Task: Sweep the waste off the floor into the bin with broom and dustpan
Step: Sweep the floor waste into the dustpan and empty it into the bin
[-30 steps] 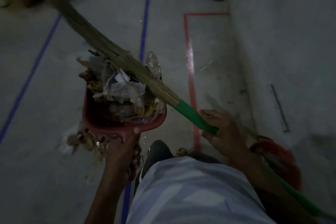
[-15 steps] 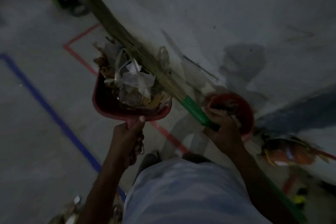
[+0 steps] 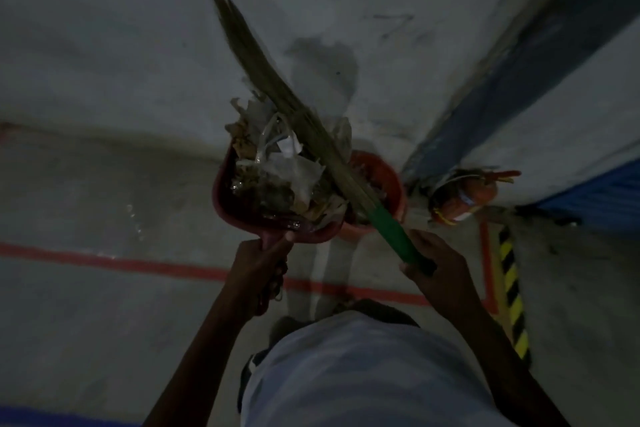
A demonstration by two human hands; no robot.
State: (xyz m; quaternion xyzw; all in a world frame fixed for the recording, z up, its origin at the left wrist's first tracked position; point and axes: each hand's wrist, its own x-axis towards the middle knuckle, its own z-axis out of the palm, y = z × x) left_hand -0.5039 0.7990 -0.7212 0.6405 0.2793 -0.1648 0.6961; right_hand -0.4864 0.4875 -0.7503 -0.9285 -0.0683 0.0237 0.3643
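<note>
Waste (image 3: 277, 170) heaped in one dustpan (image 3: 225, 198)

wall (image 3: 104, 28) close ahead, bin (image 3: 391, 180) against it, fire extinguisher (image 3: 464, 199) right, floor (image 3: 86, 315) open left

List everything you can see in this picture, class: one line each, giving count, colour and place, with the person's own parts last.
dustpan: one, red, held up at centre, left of the bin
waste: one heap, pale and brown, in the dustpan
broom: one, straw bristles with green handle, lying across the heap
bin: one, red, on the floor by the wall
fire extinguisher: one, red, lying right of the bin
floor tape: red line across the floor
hazard strip: one, yellow-black, right
left hand: on the dustpan handle
right hand: on the broom handle
</note>
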